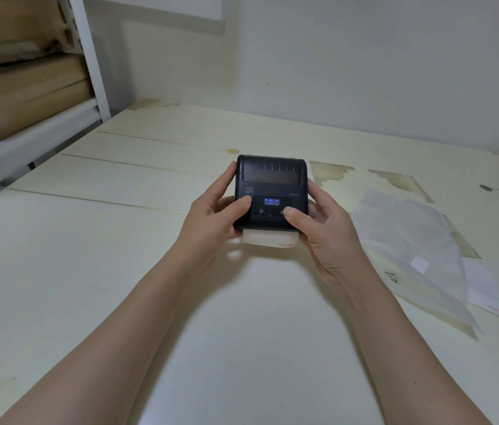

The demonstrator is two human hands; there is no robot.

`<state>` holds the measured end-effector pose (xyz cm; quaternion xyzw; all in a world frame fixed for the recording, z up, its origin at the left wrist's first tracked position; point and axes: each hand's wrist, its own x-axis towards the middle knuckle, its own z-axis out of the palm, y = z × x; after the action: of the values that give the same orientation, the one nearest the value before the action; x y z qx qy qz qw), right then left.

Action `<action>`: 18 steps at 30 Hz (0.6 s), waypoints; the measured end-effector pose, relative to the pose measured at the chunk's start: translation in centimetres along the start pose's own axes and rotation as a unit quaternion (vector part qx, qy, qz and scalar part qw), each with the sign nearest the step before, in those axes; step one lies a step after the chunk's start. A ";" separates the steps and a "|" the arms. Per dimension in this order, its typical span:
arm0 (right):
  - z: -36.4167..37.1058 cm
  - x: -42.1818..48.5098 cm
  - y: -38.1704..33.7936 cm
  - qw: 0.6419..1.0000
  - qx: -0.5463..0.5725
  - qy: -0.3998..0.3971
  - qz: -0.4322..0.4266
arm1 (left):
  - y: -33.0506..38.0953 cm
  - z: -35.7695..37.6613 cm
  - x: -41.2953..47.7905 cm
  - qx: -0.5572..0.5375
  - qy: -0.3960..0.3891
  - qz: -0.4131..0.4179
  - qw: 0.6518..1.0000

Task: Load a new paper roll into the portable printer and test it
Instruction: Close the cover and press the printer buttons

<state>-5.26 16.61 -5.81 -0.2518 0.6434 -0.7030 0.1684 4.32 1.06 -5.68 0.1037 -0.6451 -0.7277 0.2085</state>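
Both hands — left hand, right hand — clasp the black plastic portable printer; white paper strip emerging — 1 thumb should press squarely.

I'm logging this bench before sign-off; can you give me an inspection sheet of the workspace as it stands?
Surface: pale table, brown stains near the far right.
Job's things: black printer held above the table, blue display lit, paper sticking out of its near edge.
Clutter: clear plastic bag and a paper slip at right.
Grippers: left hand and right hand grip the printer's sides, thumbs on its front panel.
Cables: nothing seen.
Surroundings: white wall; shelf with cardboard boxes at left.
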 end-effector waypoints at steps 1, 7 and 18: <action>0.0 0.0 0.0 1.000 -0.002 0.002 -0.001 | 0.0 0.0 0.0 -0.003 0.000 0.001 1.000; 0.5 -0.1 -0.6 1.000 0.005 -0.003 0.023 | -0.2 -0.3 0.2 -0.061 0.001 -0.009 0.998; 1.1 -0.3 -0.4 0.995 -0.088 0.038 0.033 | -0.2 -0.8 0.9 -0.105 0.082 0.003 0.991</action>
<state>-4.31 15.94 -5.39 -0.2169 0.7171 -0.6465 0.1442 3.82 -0.05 -5.90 0.1383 -0.5462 -0.7799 0.2727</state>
